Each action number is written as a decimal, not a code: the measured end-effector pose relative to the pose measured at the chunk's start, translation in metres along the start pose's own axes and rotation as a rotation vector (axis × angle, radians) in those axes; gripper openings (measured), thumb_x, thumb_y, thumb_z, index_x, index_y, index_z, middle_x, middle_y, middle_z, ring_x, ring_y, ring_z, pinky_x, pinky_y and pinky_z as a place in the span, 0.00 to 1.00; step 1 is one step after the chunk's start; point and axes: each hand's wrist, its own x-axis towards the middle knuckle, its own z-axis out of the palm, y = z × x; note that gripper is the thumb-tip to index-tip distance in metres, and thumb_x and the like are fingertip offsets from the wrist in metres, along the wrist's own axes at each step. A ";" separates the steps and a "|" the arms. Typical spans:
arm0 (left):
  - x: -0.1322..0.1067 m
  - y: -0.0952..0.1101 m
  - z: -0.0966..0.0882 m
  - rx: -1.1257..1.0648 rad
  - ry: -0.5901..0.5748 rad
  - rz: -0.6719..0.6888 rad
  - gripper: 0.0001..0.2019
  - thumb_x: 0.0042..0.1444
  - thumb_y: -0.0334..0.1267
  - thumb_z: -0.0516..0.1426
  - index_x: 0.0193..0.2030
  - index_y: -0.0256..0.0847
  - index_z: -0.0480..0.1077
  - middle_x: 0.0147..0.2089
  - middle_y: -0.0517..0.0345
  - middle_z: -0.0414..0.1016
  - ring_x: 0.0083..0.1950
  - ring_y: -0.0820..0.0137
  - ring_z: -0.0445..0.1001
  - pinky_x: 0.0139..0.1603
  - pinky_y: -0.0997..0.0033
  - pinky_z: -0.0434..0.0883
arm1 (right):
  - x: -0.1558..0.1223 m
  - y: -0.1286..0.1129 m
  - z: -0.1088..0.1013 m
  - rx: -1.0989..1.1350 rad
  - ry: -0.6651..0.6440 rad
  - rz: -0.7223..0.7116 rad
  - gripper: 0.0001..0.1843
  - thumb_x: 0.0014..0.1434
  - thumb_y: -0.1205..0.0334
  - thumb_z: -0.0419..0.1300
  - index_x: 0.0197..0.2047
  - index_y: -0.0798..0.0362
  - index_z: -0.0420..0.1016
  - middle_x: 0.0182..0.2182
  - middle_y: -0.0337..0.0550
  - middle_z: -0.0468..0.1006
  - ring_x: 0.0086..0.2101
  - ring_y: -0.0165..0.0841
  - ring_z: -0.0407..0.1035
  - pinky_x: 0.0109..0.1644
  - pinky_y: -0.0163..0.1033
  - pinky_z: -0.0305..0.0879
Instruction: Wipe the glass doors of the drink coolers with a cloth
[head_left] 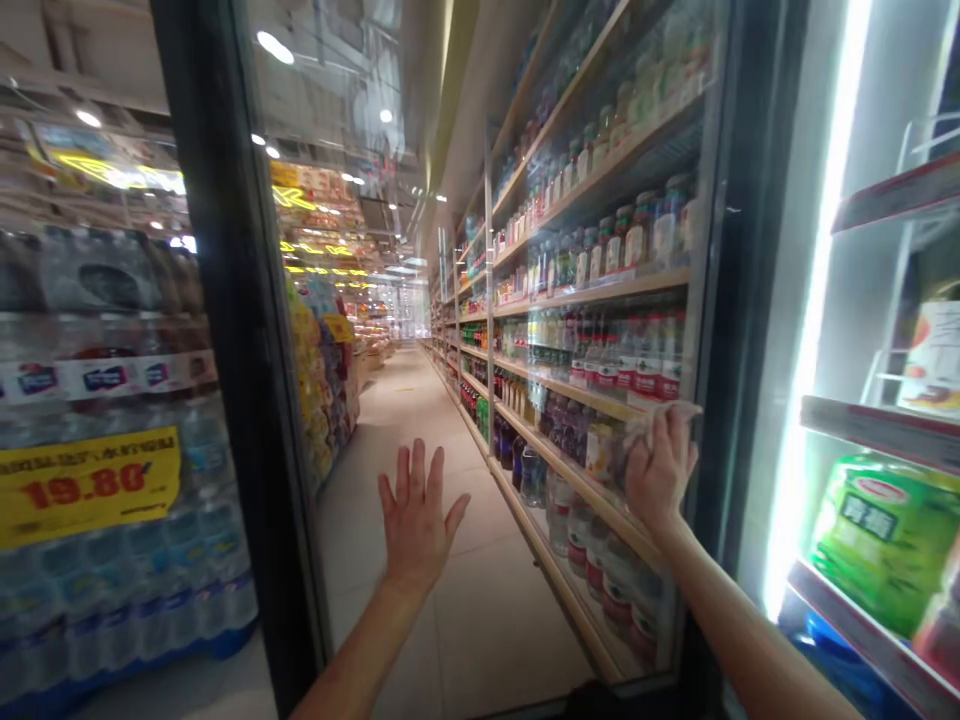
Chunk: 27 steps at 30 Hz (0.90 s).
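A tall glass door (382, 620) with a dark frame (225, 330) stands upright in front of me. My left hand (416, 520) is spread against the pane at its lower middle, fingers apart and pointing up, with nothing in it. Near the right-hand edge of the glass, my right hand (660, 475) presses a pale, thin cloth (681, 410) to the surface. Its fingers curl over the cloth, so part of it is hidden. Whether the cloth is fabric or paper, I cannot tell.
Lit cooler shelves (877, 425) with a green package (885, 540) are close on the right. Shrink-wrapped bottles (142, 580) with a yellow price sign (90, 485) stand left. Shelves of bottles (600, 240) and an aisle floor (397, 400) show in or through the glass.
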 end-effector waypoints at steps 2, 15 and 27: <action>0.000 0.000 0.001 0.003 -0.005 -0.009 0.30 0.58 0.46 0.51 0.64 0.35 0.51 0.66 0.37 0.52 0.69 0.54 0.42 0.64 0.43 0.47 | 0.005 -0.004 0.003 -0.002 0.039 0.061 0.28 0.61 0.62 0.45 0.64 0.54 0.53 0.61 0.58 0.58 0.61 0.46 0.50 0.59 0.63 0.48; -0.002 0.000 0.000 0.013 -0.014 -0.001 0.29 0.58 0.45 0.52 0.64 0.35 0.53 0.66 0.37 0.52 0.69 0.55 0.43 0.64 0.44 0.47 | 0.019 -0.021 0.006 0.017 -0.028 -0.062 0.29 0.60 0.61 0.45 0.64 0.54 0.53 0.62 0.55 0.57 0.62 0.45 0.48 0.61 0.60 0.46; -0.003 0.000 -0.003 -0.010 -0.002 0.008 0.27 0.57 0.43 0.53 0.62 0.35 0.56 0.65 0.38 0.55 0.69 0.56 0.43 0.64 0.45 0.48 | 0.041 -0.051 0.015 0.067 -0.012 -0.148 0.27 0.61 0.62 0.46 0.63 0.53 0.56 0.61 0.54 0.59 0.62 0.44 0.48 0.61 0.57 0.47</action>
